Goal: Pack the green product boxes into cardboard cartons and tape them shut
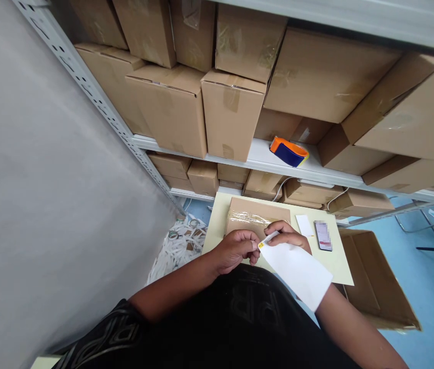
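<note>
In the head view a white label sheet (301, 271) hangs slanting over the near side of the small table. One corner of it is folded or curled over and carries a yellow mark. My right hand (289, 238) grips the sheet near that corner, thumb on top. Curled and pinched, the fingers of my left hand (239, 250) meet the yellow-marked corner; what lies between the fingertips is mostly hidden. Just beyond both hands a flat cardboard box (253, 212) with shiny clear tape lies on the table (214, 225).
Right of the hands lie a smaller white paper (304, 225) and a phone (323, 236). An open carton (378, 277) stands on the floor at the right. White strips (178, 251) litter the floor at left. Boxes fill the shelf (259, 154), which also bears an orange-and-blue strap (289, 151).
</note>
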Motion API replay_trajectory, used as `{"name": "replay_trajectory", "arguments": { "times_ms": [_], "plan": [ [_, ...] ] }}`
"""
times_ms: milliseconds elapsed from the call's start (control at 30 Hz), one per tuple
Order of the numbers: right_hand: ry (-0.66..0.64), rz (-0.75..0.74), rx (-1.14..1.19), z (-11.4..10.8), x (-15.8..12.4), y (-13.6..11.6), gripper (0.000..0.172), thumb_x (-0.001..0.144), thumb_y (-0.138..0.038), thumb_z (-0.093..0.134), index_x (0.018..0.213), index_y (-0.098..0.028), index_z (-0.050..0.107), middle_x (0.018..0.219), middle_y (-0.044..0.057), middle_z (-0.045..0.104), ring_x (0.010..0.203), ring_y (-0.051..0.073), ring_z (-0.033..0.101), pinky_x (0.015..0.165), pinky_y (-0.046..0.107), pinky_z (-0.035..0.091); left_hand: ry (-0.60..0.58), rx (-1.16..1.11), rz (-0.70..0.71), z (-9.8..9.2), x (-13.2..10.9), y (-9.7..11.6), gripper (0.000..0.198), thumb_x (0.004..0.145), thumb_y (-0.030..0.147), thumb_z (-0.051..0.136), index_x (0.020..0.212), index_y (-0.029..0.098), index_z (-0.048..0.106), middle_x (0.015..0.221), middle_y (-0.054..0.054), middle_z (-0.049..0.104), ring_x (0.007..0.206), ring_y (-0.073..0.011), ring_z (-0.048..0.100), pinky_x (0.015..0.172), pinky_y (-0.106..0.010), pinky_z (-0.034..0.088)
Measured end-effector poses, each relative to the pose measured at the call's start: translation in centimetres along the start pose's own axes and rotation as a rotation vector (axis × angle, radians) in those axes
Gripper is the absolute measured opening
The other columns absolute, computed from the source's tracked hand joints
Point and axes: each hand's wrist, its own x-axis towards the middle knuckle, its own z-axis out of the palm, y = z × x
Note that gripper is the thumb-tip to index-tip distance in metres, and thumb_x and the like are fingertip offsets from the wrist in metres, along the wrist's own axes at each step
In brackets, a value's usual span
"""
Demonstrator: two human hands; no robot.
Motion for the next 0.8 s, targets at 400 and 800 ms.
{"name": "replay_trajectory", "arguments": {
  "times_ms": [400,800],
  "plan": [
    [-0.211,-0.325,-1.030,-2.1,-1.1,2.2,0.065,0.089,-0.005,0.053,0.147,-0.036,0.058,0.138,0.010,0.063,0.125,0.031,0.055,0.106,0.054,0.045,0.316,0.207,0.251,-1.3,0.7,1.0,0.014,0.073,0.030,0.067,0.073,0.017,0.062,0.064,0.001,0.062,0.059,-0.0114,0.055,0.061,-0.025,0.045],
    [0.107,0.108,-0.096,5.6,0.4,0.7,0.023,0.090,-0.044,0.071,0.101,-0.024,0.076,0.094,0.004,0.074,0.086,0.021,0.067,0.080,0.034,0.053,0.297,0.608,0.456,-1.7,0.2,0.2,0.013,0.083,0.028,0.064,0.075,0.018,0.066,0.077,-0.001,0.066,0.075,-0.0151,0.059,0.074,-0.026,0.047]
  ]
}}
